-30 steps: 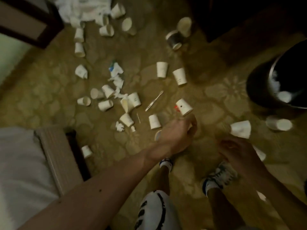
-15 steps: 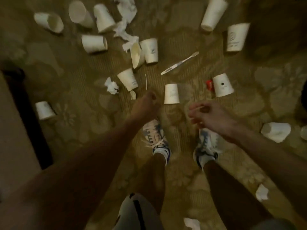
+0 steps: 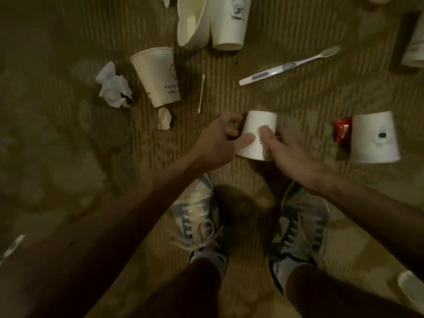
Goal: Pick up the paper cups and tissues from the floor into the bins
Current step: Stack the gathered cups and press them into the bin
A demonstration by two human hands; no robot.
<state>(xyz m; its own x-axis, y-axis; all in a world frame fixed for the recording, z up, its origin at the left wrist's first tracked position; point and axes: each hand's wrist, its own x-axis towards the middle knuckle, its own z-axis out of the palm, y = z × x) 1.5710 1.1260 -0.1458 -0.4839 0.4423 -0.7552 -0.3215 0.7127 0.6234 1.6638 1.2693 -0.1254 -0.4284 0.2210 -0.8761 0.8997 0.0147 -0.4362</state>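
Note:
A white paper cup [image 3: 258,125] stands upside down on the patterned carpet just ahead of my feet. My left hand [image 3: 216,143] grips its left side with thumb on the cup wall. My right hand [image 3: 289,157] holds its right side, thumb pressed on the front. Another upturned cup [image 3: 374,137] with a dark mark stands to the right. A printed cup [image 3: 158,75] lies at upper left, and two more cups [image 3: 213,19] lie at the top. A crumpled tissue [image 3: 113,87] lies left of the printed cup. No bin is in view.
A white toothbrush [image 3: 289,66] lies above the held cup, a cotton swab [image 3: 201,92] to its left. A red wrapper [image 3: 341,131] sits beside the marked cup. A small paper scrap [image 3: 164,118] lies near my left hand. My two sneakers [image 3: 250,226] stand below.
I have bent lower, so the floor looks much closer. Both hands moved forward and closed round the upturned cup, which stood untouched half a second ago.

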